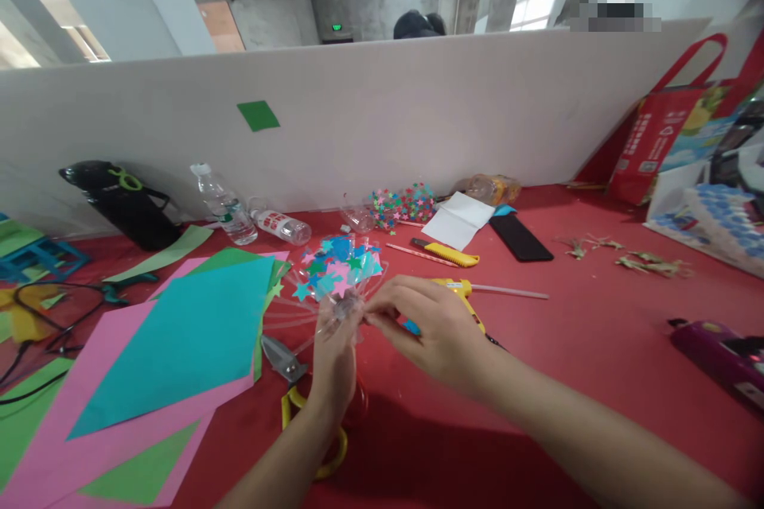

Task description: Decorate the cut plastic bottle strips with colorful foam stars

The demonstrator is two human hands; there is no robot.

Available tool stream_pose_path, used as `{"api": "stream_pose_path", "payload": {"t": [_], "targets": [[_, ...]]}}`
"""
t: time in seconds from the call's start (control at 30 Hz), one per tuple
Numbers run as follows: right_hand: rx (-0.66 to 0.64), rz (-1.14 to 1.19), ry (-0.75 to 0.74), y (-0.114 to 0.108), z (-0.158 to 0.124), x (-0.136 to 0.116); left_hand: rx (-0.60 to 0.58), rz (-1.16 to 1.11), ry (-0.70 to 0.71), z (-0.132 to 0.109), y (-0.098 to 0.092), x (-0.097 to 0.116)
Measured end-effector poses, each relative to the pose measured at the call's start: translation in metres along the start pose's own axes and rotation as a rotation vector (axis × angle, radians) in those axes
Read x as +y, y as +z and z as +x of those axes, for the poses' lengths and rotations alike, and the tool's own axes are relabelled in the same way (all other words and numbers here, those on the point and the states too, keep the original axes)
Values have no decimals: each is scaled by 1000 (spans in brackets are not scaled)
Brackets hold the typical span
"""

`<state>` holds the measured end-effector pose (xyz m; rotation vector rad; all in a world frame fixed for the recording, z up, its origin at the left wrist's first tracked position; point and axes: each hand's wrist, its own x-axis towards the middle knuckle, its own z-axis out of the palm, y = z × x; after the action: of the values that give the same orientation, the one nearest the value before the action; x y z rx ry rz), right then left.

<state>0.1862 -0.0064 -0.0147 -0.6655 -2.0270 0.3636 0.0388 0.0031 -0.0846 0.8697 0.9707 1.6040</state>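
Observation:
My left hand (335,354) is closed around a clear plastic piece (346,304) that has thin strips splaying out to the left. Colourful paper stars (340,277) in blue, pink and green show at its top. The fingers of my right hand (438,326) are pinched together at the right side of this plastic; what lies between the fingertips is hidden. Beside my left wrist are yellow-handled scissors (286,362), partly covered by the arm. Behind my right hand lies a yellow glue gun (459,286) with a clear glue stick.
Pink, green and blue paper sheets (185,342) lie on the left. Farther back are a black flask (122,203), plastic bottles (224,207), a star-filled clear container (404,205), a yellow cutter (447,252) and a black phone (521,237). A purple device (719,358) sits at right.

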Motion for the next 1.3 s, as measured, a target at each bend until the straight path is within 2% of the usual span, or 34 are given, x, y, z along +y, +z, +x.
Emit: {"api": "stream_pose_path", "payload": {"t": [0.37, 0.47, 0.6, 0.83, 1.0, 1.3], "targets": [[0, 120, 143, -2, 0, -3, 32, -45, -33, 0, 2, 0], [3, 72, 104, -1, 1, -2, 1, -66, -11, 0, 3, -1], [-7, 36, 51, 1, 0, 1, 19, -47, -15, 1, 0, -3], [34, 44, 2, 3, -2, 2, -11, -50, -14, -1, 2, -1], [59, 74, -39, 3, -1, -1, 23, -44, -37, -2, 3, -1], [90, 69, -88, 1, 1, -5, 7, -6, -15, -2, 1, -3]]}}
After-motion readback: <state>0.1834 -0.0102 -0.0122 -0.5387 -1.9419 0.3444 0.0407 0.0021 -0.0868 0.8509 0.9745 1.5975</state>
